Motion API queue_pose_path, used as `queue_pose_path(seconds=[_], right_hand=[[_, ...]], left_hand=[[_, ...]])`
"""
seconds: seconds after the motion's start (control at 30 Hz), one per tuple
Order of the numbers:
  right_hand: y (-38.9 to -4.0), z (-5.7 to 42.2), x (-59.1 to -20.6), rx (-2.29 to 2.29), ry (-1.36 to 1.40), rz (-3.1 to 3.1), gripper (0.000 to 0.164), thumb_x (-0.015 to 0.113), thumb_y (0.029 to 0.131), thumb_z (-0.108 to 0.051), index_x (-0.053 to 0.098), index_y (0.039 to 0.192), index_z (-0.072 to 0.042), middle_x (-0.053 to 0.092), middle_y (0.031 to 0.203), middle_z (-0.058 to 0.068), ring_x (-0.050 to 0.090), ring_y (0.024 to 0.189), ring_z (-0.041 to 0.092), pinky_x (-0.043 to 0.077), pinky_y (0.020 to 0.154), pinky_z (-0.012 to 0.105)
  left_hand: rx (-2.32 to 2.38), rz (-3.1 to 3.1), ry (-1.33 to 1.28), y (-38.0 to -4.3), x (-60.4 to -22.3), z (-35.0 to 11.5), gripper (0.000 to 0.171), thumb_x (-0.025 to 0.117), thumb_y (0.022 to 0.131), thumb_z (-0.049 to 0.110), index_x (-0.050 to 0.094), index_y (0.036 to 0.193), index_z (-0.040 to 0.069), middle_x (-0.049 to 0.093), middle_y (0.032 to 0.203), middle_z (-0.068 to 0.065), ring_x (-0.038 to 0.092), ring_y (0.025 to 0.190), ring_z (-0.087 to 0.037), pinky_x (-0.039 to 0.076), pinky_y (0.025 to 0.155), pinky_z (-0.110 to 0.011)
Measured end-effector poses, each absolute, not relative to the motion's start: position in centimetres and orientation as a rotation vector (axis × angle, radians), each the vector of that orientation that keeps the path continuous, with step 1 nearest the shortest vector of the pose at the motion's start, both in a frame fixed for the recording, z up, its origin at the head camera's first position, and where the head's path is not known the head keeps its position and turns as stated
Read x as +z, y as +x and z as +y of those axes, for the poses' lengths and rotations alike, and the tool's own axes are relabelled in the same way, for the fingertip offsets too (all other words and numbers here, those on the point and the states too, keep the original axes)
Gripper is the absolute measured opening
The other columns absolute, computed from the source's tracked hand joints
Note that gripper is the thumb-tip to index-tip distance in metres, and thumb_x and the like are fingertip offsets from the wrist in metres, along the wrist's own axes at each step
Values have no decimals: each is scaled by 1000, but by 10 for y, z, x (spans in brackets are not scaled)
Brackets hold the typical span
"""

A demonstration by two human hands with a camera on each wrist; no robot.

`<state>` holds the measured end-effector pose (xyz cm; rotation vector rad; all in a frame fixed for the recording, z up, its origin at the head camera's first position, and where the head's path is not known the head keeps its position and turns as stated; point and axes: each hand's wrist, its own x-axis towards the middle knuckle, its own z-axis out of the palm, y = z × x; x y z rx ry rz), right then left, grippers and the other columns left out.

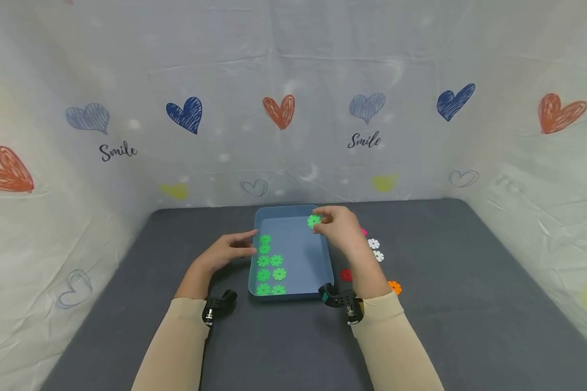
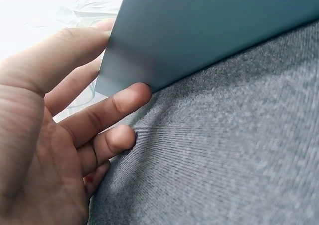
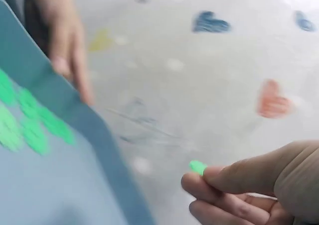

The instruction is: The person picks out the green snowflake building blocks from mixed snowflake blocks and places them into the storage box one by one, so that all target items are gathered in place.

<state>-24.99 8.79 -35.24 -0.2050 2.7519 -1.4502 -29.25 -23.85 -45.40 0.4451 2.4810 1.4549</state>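
Note:
A shallow blue tray (image 1: 300, 255) lies on the dark grey table. My right hand (image 1: 344, 228) is over the tray's far right corner. Between thumb and fingertips it pinches a green notched, flower-shaped disc (image 1: 313, 221); in the right wrist view only a small edge of this disc (image 3: 197, 167) shows. At the tray's left side is my left hand (image 1: 225, 251), with fingertips against the rim and outer wall (image 2: 199, 31). Its fingers are loosely bent. Several similar green discs (image 1: 263, 275) lie in the tray along its left side, roughly in two columns.
Right of the tray lie white discs (image 1: 373, 244), a red disc (image 1: 346, 275), an orange disc (image 1: 395, 287) and a pink disc (image 1: 364, 232), partly behind my right hand and forearm. A pale curtain (image 1: 323, 163) printed with hearts hangs behind the table.

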Motion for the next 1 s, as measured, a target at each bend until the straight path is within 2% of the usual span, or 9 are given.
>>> queue_pose_path(seconds=[0.17, 0.27, 0.47, 0.6, 0.73, 0.83, 0.93, 1.0], right_hand=[[-268, 43, -374, -1277, -332, 2765, 39, 76, 92, -7, 71, 130, -7, 68, 105, 10, 63, 92, 25, 52, 73, 38], [-279, 22, -392, -1089, -384, 2824, 36, 78, 90, -7, 74, 126, -5, 70, 101, 9, 65, 89, 25, 54, 75, 38], [-293, 2, -417, -874, -397, 2891, 32, 81, 89, -13, 76, 120, -6, 73, 117, 11, 67, 108, 29, 54, 91, 41], [-290, 5, -418, -875, -454, 2823, 35, 74, 97, -18, 72, 130, -8, 70, 124, 14, 66, 113, 31, 53, 94, 44], [-281, 19, -400, -843, -496, 2768, 41, 64, 103, -21, 62, 142, -9, 65, 132, 16, 63, 117, 32, 52, 95, 47], [-274, 39, -384, -813, -551, 2755, 42, 64, 104, -24, 61, 144, -9, 67, 121, 14, 65, 102, 27, 53, 86, 44], [-267, 63, -373, -814, -634, 2769, 40, 64, 104, -24, 64, 141, -11, 66, 107, 6, 60, 83, 19, 49, 74, 38], [-262, 80, -369, -841, -667, 2775, 37, 64, 104, -22, 65, 139, -11, 65, 103, 4, 57, 78, 18, 48, 71, 37]], left_hand=[[1467, 2469, 415, -294, -454, -237, 69, 79, 93, 30, 50, 155, 19, 64, 129, -12, 56, 121, -29, 42, 105, -54], [1475, 2463, 413, -294, -454, -237, 69, 79, 93, 31, 50, 155, 19, 63, 130, -13, 56, 121, -30, 42, 105, -54], [1479, 2462, 455, -293, -454, -238, 69, 78, 94, 31, 49, 155, 16, 60, 139, -15, 55, 125, -31, 42, 106, -55], [1479, 2455, 451, -293, -454, -236, 69, 78, 94, 31, 49, 155, 18, 60, 137, -14, 55, 124, -30, 42, 106, -55], [1479, 2444, 444, -294, -453, -236, 70, 79, 93, 33, 49, 155, 20, 62, 134, -13, 55, 123, -30, 42, 105, -55], [1479, 2446, 442, -294, -453, -237, 70, 79, 93, 34, 49, 155, 20, 61, 135, -14, 55, 125, -30, 41, 106, -56], [1481, 2452, 432, -294, -453, -237, 69, 79, 93, 33, 50, 155, 21, 60, 137, -14, 54, 127, -31, 40, 107, -57], [1477, 2460, 425, -293, -454, -237, 69, 79, 93, 33, 50, 154, 22, 59, 139, -15, 53, 128, -32, 38, 108, -58]])
